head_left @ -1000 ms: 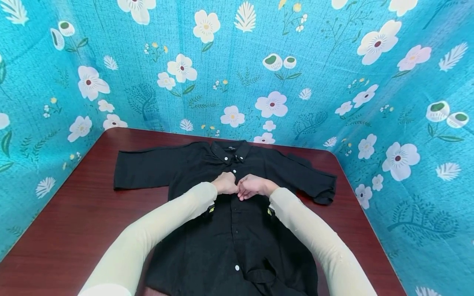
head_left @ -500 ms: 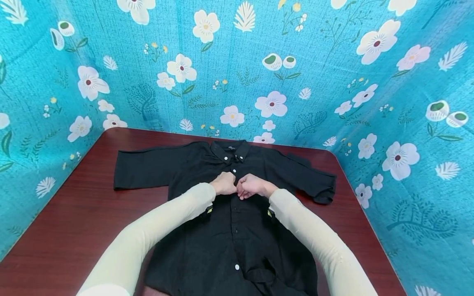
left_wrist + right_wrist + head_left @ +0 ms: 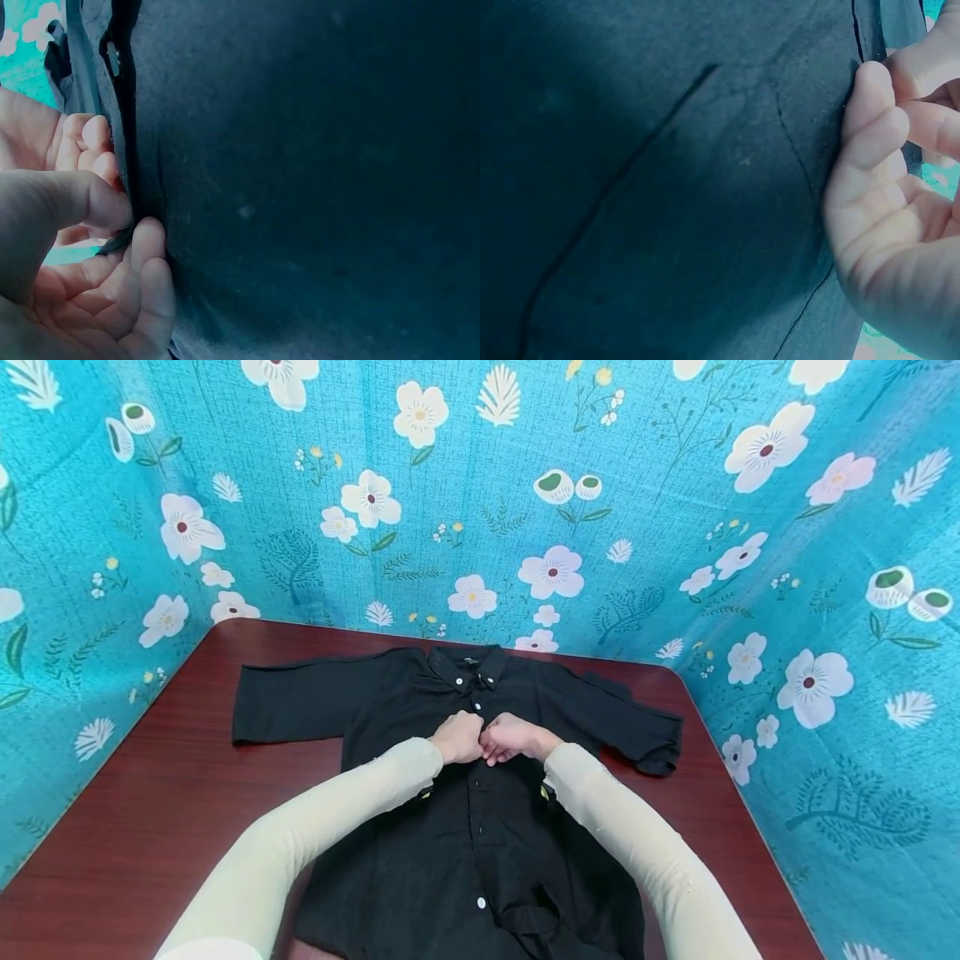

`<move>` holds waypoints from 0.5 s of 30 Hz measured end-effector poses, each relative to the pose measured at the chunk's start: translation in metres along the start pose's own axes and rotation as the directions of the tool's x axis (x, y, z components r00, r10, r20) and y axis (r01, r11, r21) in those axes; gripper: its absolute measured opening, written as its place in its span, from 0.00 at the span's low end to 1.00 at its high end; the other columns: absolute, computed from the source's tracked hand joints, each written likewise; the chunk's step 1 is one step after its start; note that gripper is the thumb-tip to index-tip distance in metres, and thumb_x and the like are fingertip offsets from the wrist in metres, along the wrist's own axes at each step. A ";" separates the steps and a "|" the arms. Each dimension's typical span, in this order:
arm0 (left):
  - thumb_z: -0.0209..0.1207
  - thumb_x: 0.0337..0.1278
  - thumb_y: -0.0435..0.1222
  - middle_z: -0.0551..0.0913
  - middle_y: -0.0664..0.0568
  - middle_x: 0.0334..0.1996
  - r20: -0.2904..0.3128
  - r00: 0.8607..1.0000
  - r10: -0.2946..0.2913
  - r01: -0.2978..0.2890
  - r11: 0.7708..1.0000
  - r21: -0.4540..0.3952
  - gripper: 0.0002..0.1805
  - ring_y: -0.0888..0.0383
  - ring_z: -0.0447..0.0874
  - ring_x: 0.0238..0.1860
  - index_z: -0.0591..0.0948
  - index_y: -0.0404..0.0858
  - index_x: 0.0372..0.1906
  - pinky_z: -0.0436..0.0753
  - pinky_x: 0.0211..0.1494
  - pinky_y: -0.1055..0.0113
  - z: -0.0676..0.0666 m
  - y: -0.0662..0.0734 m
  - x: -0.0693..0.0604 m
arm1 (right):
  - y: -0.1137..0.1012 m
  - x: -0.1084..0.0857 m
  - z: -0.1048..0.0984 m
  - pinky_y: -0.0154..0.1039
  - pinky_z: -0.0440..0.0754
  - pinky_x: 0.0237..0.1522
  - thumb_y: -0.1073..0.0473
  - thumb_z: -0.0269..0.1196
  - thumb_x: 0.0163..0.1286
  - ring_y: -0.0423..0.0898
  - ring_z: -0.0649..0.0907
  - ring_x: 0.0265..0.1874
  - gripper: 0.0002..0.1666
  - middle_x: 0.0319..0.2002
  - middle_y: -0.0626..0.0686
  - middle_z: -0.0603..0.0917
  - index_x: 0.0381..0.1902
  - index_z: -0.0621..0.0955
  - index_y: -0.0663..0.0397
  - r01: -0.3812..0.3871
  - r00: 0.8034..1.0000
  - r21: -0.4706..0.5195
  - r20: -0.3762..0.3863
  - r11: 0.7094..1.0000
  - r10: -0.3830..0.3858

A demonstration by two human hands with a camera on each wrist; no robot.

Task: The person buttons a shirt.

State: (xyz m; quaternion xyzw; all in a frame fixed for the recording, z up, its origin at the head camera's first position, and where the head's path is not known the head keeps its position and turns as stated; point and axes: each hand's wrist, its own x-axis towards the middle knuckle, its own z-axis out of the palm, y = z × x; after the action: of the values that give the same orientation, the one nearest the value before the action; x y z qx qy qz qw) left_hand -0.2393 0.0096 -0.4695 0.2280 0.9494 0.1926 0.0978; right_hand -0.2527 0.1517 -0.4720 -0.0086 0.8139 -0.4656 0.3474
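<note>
A black button-up shirt [image 3: 405, 852] lies front up on a dark red table, its collar [image 3: 450, 670] at the far side. Over the upper placket my left hand [image 3: 459, 737] and right hand [image 3: 512, 737] meet, knuckles almost touching. In the left wrist view, thumb and curled fingers [image 3: 148, 244] pinch the placket edge, below a buttonhole [image 3: 113, 58]. The right wrist view has my right fingers [image 3: 874, 142] curled at the same edge, gripping the cloth. Whatever button lies between the hands is hidden. One white button [image 3: 477, 706] shows just above them.
Another white button [image 3: 482, 902] shows low on the shirt front, beside a bunched fold [image 3: 528, 920]. The left sleeve [image 3: 288, 703] is spread flat, while the other sleeve [image 3: 637, 727] is crumpled at its cuff. A turquoise floral curtain [image 3: 465, 510] surrounds the table [image 3: 180, 793].
My left hand has turned slightly and shifted a little to the right, closer to the right hand. The right hand and the shirt stay almost where they were.
</note>
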 end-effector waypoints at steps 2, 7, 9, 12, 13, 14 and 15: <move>0.64 0.46 0.34 0.80 0.51 0.24 -0.005 1.000 0.006 -0.006 1.000 0.007 0.05 0.55 0.80 0.28 0.78 0.41 0.27 0.78 0.30 0.63 0.000 0.000 0.000 | 0.000 0.000 0.000 0.31 0.75 0.19 0.66 0.56 0.59 0.42 0.80 0.16 0.07 0.17 0.51 0.80 0.24 0.80 0.61 0.000 1.000 0.000 -0.004 1.000 0.000; 0.65 0.45 0.34 0.78 0.52 0.21 -0.019 1.000 0.007 -0.007 1.000 -0.001 0.07 0.55 0.79 0.26 0.77 0.41 0.23 0.77 0.28 0.63 -0.001 -0.001 0.000 | 0.000 -0.001 0.000 0.31 0.75 0.20 0.67 0.57 0.58 0.41 0.81 0.17 0.06 0.18 0.52 0.80 0.27 0.81 0.62 0.018 1.000 -0.013 -0.021 1.000 -0.019; 0.64 0.45 0.32 0.77 0.52 0.20 -0.026 1.000 -0.013 0.012 1.000 -0.027 0.07 0.54 0.79 0.25 0.76 0.41 0.21 0.77 0.28 0.63 -0.002 -0.001 -0.001 | 0.000 -0.002 -0.001 0.31 0.75 0.21 0.67 0.57 0.58 0.41 0.81 0.17 0.06 0.19 0.52 0.81 0.29 0.82 0.62 0.025 0.999 -0.016 -0.033 1.000 -0.026; 0.61 0.46 0.31 0.76 0.51 0.18 -0.038 0.998 -0.043 0.040 0.997 -0.065 0.08 0.54 0.78 0.24 0.75 0.40 0.19 0.76 0.27 0.63 -0.003 -0.001 -0.001 | -0.001 -0.003 -0.001 0.30 0.75 0.20 0.66 0.57 0.58 0.41 0.80 0.17 0.07 0.19 0.52 0.81 0.29 0.82 0.62 0.028 0.998 -0.032 -0.048 0.999 -0.029; 0.60 0.47 0.30 0.75 0.51 0.17 -0.042 0.998 -0.047 0.044 0.996 -0.076 0.09 0.53 0.78 0.24 0.75 0.40 0.18 0.76 0.27 0.63 -0.002 -0.001 -0.002 | 0.000 -0.003 -0.001 0.30 0.74 0.20 0.66 0.56 0.59 0.41 0.80 0.16 0.07 0.19 0.52 0.81 0.28 0.82 0.62 0.026 0.998 -0.037 -0.051 0.999 -0.028; 0.60 0.47 0.30 0.76 0.51 0.17 -0.047 0.998 -0.047 0.043 0.996 -0.084 0.09 0.53 0.78 0.25 0.75 0.40 0.18 0.76 0.27 0.63 -0.002 -0.001 -0.002 | 0.001 -0.002 -0.001 0.30 0.74 0.19 0.65 0.56 0.59 0.41 0.80 0.16 0.07 0.19 0.52 0.80 0.27 0.82 0.62 0.021 0.998 -0.040 -0.053 0.999 -0.023; 0.60 0.47 0.30 0.76 0.52 0.17 -0.055 0.998 -0.042 0.037 0.996 -0.087 0.09 0.53 0.78 0.25 0.75 0.40 0.18 0.76 0.28 0.62 -0.001 -0.001 -0.002 | 0.001 -0.001 0.000 0.29 0.74 0.19 0.64 0.56 0.59 0.40 0.80 0.16 0.08 0.18 0.51 0.80 0.26 0.81 0.62 0.016 0.998 -0.044 -0.053 0.999 -0.019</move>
State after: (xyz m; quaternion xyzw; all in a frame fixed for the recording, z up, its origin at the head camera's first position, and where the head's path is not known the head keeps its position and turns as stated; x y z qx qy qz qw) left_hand -0.2383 0.0077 -0.4685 0.1993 0.9470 0.2375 0.0844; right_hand -0.2518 0.1528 -0.4723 -0.0108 0.8328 -0.4507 0.3211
